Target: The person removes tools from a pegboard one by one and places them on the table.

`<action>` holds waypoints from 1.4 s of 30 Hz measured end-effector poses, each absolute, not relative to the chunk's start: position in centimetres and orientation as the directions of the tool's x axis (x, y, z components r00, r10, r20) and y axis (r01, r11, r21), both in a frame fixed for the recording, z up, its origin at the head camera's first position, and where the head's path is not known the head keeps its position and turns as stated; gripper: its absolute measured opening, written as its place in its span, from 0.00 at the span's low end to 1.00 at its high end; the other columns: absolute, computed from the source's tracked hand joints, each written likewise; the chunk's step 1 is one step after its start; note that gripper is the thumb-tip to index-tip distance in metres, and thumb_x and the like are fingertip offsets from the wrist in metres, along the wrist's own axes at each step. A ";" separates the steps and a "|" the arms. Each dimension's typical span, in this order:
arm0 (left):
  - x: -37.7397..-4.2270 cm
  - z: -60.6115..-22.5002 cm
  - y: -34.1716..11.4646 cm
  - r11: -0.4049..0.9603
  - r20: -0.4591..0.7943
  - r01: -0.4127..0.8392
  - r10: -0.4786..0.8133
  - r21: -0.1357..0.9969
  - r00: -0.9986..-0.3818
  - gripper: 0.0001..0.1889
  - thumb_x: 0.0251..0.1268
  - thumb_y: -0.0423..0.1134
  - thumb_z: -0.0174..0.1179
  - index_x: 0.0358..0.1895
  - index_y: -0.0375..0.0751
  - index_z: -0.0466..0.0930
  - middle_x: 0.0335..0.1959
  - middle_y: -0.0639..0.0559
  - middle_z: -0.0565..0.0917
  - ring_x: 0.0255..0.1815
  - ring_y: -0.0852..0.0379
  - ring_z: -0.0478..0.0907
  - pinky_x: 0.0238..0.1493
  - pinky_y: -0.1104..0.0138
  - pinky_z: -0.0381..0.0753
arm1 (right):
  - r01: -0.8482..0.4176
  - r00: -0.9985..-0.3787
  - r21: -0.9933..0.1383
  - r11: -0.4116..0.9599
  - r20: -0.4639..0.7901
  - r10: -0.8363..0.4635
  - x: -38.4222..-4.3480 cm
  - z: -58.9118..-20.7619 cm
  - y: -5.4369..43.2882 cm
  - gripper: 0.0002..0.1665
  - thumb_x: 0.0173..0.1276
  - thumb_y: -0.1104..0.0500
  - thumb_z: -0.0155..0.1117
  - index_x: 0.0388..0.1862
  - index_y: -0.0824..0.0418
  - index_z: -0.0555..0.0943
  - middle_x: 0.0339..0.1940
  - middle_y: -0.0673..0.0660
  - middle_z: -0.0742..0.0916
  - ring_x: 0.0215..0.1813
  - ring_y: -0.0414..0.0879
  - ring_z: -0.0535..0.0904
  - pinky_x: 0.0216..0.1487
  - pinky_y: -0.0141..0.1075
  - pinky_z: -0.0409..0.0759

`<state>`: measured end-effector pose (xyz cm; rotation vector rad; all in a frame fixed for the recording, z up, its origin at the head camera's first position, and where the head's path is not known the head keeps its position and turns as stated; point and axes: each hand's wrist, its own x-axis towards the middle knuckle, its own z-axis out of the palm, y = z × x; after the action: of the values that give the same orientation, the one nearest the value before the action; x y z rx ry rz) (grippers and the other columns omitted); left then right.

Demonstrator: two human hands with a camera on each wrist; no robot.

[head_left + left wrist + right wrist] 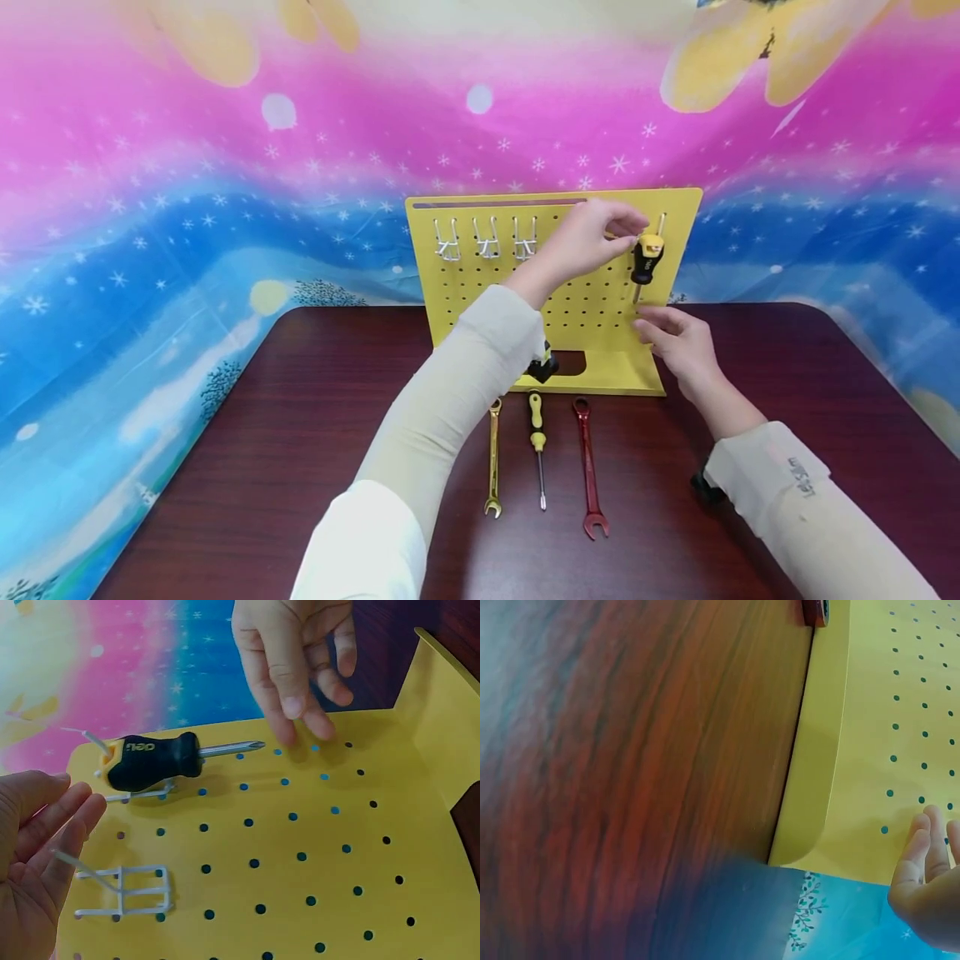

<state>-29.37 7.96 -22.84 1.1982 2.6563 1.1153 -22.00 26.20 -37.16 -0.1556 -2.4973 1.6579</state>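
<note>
A short black-and-yellow screwdriver [647, 262] hangs tip down on a white hook near the right edge of the yellow pegboard [600, 333]. Its handle reads "deli" and its cross tip [255, 745] is bare. Just left of the handle's top is my left hand [592, 237], thumb and fingers parted and around nothing in the left wrist view. Below the tip, my right hand [681, 348] has its loosely bent fingers close to the board's face, holding nothing. In the right wrist view only part of that hand [930, 896] shows.
Three white hooks [487, 240] sit along the board's upper left. On the dark table before the board lie a gold wrench [493, 462], a long yellow-and-black screwdriver [537, 437] and a red wrench [588, 467]. A patterned cloth [225, 208] hangs behind.
</note>
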 end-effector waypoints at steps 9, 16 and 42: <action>-30.0 -23.5 8.9 0.469 0.253 0.646 0.656 0.602 -0.712 0.17 0.73 0.36 0.58 0.62 0.44 0.79 0.61 0.54 0.82 0.58 0.64 0.80 0.56 0.81 0.76 | -0.009 -0.979 -0.932 0.362 0.082 0.189 -22.6 -36.8 25.7 0.29 0.73 0.50 0.62 0.66 0.64 0.76 0.33 0.28 0.82 0.38 0.29 0.80 0.43 0.26 0.82; -30.0 -24.1 9.2 0.463 0.245 0.649 0.666 0.604 -0.704 0.17 0.73 0.36 0.58 0.62 0.46 0.79 0.62 0.55 0.82 0.59 0.62 0.80 0.55 0.81 0.77 | -0.021 -0.974 -0.933 0.359 0.101 0.204 -22.7 -36.9 25.1 0.25 0.73 0.50 0.62 0.63 0.63 0.79 0.32 0.27 0.83 0.38 0.30 0.79 0.41 0.26 0.80; -29.5 -24.3 9.7 0.539 0.270 0.649 0.619 0.537 -0.737 0.14 0.72 0.40 0.59 0.58 0.51 0.82 0.59 0.59 0.83 0.54 0.66 0.82 0.53 0.80 0.78 | -0.180 -0.913 -0.910 0.374 0.296 0.280 -22.7 -36.9 24.6 0.17 0.70 0.59 0.66 0.49 0.72 0.84 0.23 0.28 0.81 0.31 0.28 0.78 0.33 0.21 0.76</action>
<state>-29.50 9.74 -24.34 1.1536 2.7971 1.0077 -22.67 24.58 -36.90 -0.0870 -2.2372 1.5557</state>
